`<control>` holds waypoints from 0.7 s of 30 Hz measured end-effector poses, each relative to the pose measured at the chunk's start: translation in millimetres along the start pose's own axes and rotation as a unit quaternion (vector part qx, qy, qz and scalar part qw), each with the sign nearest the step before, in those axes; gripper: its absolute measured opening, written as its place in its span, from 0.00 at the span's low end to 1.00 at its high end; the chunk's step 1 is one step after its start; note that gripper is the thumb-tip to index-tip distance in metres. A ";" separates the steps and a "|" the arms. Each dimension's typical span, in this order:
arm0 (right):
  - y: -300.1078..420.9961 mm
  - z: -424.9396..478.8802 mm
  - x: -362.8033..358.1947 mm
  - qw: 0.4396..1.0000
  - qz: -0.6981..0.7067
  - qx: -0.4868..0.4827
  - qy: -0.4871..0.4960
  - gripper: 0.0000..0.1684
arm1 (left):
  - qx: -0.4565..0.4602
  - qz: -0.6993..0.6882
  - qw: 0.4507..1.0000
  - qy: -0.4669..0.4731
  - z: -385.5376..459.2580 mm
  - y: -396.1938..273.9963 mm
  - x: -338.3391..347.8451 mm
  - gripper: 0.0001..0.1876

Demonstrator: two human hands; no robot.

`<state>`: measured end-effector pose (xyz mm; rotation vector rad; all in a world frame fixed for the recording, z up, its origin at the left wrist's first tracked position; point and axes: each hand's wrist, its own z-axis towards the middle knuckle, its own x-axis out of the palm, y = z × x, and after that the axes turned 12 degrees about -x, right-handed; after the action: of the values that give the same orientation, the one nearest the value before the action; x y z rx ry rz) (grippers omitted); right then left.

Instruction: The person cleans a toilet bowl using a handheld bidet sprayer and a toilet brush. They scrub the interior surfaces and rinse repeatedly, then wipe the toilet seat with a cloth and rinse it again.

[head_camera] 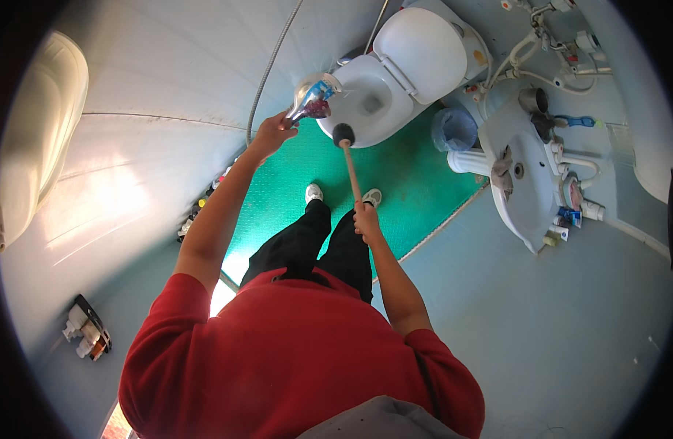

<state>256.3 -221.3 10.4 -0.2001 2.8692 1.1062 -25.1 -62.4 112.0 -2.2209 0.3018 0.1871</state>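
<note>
My left hand (pixel 274 136) grips the handle of a handheld shower head (pixel 313 101), part silver with blue and dark red areas, held out by the front rim of the white toilet bowl (pixel 364 99). Thin pale streaks, perhaps water, show at its face. In my right hand (pixel 366 222) is the light wooden handle of a toilet brush (pixel 352 170). Its dark round head (pixel 343 134) is up by the bowl's front edge; whether it touches the rim I cannot tell. The toilet's white lid (pixel 421 52) stands raised.
A metal shower hose (pixel 268 71) runs along the left wall. Right of the toilet are a lined waste bin (pixel 454 130) and a washbasin (pixel 526 192) with a grey cloth (pixel 502 173) over its edge. Green textured flooring (pixel 408 181) lies underfoot. Bottles (pixel 196 211) line the left wall's base.
</note>
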 end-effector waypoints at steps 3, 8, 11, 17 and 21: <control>6.4 -14.1 24.7 0.979 0.177 0.050 0.088 0.18 | 0.015 -0.015 1.000 0.008 -1.4 -4.3 3.6 0.19; -25.5 66.2 91.4 0.918 0.365 0.119 0.096 0.18 | 0.001 0.039 0.999 0.009 -6.6 -24.8 7.9 0.15; -34.9 89.0 97.3 0.877 0.469 0.106 0.023 0.18 | 0.001 0.056 0.998 0.001 -8.9 -29.5 5.2 0.12; -45.8 24.3 80.6 0.919 0.393 0.035 0.020 0.17 | 0.004 0.041 0.999 -0.014 -19.2 -34.5 -12.8 0.10; -19.0 -17.3 57.4 0.933 0.358 -0.017 0.022 0.16 | 0.016 0.002 1.000 0.008 -16.4 -26.9 -17.1 0.09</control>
<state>202.1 -252.6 4.7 0.9007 3.0238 1.2278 -33.5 -56.6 146.4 -2.1914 0.3154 0.1653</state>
